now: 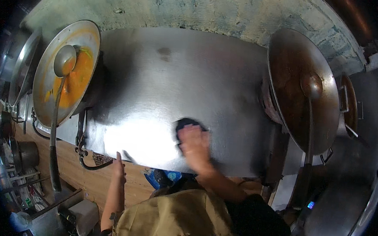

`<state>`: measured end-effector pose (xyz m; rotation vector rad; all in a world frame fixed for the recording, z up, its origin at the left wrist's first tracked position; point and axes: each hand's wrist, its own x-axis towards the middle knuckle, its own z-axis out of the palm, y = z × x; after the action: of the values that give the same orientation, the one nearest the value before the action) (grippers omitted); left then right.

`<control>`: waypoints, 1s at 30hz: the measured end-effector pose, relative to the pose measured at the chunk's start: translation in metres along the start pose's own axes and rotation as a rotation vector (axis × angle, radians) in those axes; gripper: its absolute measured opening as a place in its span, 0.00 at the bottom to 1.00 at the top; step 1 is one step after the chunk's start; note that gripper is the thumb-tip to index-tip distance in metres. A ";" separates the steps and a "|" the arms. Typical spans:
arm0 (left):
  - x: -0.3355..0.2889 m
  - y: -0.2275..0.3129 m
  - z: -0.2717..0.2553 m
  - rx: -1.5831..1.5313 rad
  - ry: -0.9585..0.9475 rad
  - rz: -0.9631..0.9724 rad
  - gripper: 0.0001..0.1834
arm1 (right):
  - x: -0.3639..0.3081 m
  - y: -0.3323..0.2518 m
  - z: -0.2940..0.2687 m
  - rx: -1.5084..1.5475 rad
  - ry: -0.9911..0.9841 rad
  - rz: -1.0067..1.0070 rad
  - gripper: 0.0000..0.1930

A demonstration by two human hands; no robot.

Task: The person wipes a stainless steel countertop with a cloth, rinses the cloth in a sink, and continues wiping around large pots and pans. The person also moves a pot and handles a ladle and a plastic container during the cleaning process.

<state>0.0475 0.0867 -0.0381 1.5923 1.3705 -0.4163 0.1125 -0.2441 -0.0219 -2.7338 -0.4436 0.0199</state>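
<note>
My right hand [194,147], smeared by motion, presses a round dark scrubbing pad [187,123] flat against the steel worktop [182,86]. The fingers cover most of the pad. At the worktop's front edge, left of the pad, is my left hand [119,168], seen edge-on. Its thumb points up and the other fingers look loosely apart, with nothing plainly held. A small dark streak lies on the shiny steel beside it; I cannot tell whether it is a thing or a reflection.
Left of the worktop stands a wok [46,73] of orange food with a long-handled ladle [64,61]. Another wok [289,81], brown-coated inside, stands at the right with its own ladle [311,85]; both handles project toward me. A rough pale wall [193,7] closes the back.
</note>
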 end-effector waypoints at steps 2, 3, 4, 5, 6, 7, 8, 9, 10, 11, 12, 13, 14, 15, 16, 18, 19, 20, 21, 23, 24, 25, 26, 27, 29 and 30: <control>0.005 0.014 0.011 0.028 0.010 -0.158 0.52 | 0.029 0.067 -0.019 -0.260 0.108 0.300 0.32; 0.004 0.016 0.017 -0.043 0.018 -0.040 0.49 | 0.057 0.099 -0.028 -0.328 0.123 0.440 0.32; 0.002 0.019 0.022 -0.046 0.050 -0.016 0.46 | 0.090 0.127 -0.036 -0.296 0.180 0.539 0.29; 0.001 0.023 0.027 0.035 0.052 0.025 0.45 | 0.125 0.150 -0.042 -0.267 0.220 0.598 0.28; -0.004 0.023 0.027 0.104 0.026 0.063 0.44 | 0.162 0.173 -0.048 -0.234 0.232 0.661 0.28; -0.007 0.024 0.027 0.090 0.008 0.098 0.43 | 0.197 0.195 -0.054 -0.269 0.202 0.725 0.28; -0.010 0.024 0.026 0.139 -0.026 0.102 0.43 | 0.228 0.220 -0.061 -0.239 0.210 0.818 0.29; -0.011 0.026 0.025 0.176 -0.041 0.044 0.43 | 0.255 0.246 -0.069 -0.259 0.202 0.976 0.30; -0.012 0.026 0.024 0.194 -0.098 0.030 0.44 | 0.273 0.271 -0.076 -0.278 0.210 1.103 0.31; -0.013 0.028 0.022 0.212 -0.127 0.028 0.45 | 0.282 0.292 -0.080 -0.256 0.270 1.182 0.32; -0.014 0.029 0.022 0.237 -0.113 -0.010 0.46 | 0.291 0.307 -0.080 -0.273 0.380 1.265 0.32; -0.014 0.029 0.021 0.265 -0.107 0.055 0.45 | 0.298 0.318 -0.081 -0.276 0.368 1.251 0.33; -0.014 0.030 0.022 0.297 -0.104 0.043 0.45 | 0.300 0.327 -0.084 -0.310 0.383 1.250 0.33; -0.015 0.030 0.023 0.332 -0.092 0.015 0.45 | 0.304 0.328 -0.085 -0.310 0.345 1.248 0.33; -0.016 0.030 0.025 0.337 -0.065 0.046 0.45 | 0.310 0.322 -0.084 -0.385 0.346 1.117 0.32; -0.021 0.027 0.029 0.345 0.011 0.060 0.44 | 0.330 0.291 -0.079 -0.496 0.247 0.865 0.31; -0.022 0.027 0.030 0.294 -0.017 0.070 0.44 | 0.347 0.268 -0.074 -0.549 0.178 0.674 0.28; -0.023 0.027 0.031 0.255 -0.016 0.078 0.44 | 0.368 0.237 -0.063 -0.458 0.245 0.523 0.25; -0.024 0.027 0.031 0.248 0.028 0.070 0.44 | 0.391 0.204 -0.047 -0.383 0.184 0.427 0.23; -0.024 0.029 0.030 0.305 -0.011 0.076 0.44 | 0.429 0.129 0.000 -0.225 0.234 0.305 0.28; -0.024 0.029 0.029 0.349 0.000 0.070 0.44 | 0.439 0.100 0.023 -0.185 0.305 0.208 0.30; -0.024 0.029 0.027 0.334 -0.052 0.064 0.44 | 0.445 0.088 0.036 -0.196 0.254 0.169 0.30; -0.024 0.028 0.027 0.317 -0.104 0.066 0.44 | 0.452 0.078 0.045 -0.167 0.180 0.101 0.31; -0.022 0.027 0.024 0.290 -0.116 0.075 0.45 | 0.451 0.074 0.050 -0.089 0.140 -0.021 0.32; -0.023 0.018 0.027 0.253 0.036 0.134 0.47 | 0.428 0.109 0.032 -0.096 0.231 -0.185 0.29; -0.018 0.015 0.031 0.290 0.099 0.173 0.49 | 0.411 0.136 0.014 -0.289 0.265 -0.124 0.26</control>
<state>0.0645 0.0527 -0.0326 1.9757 1.2749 -0.4515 0.5436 -0.2325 -0.0657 -2.9228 -0.5752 -0.4678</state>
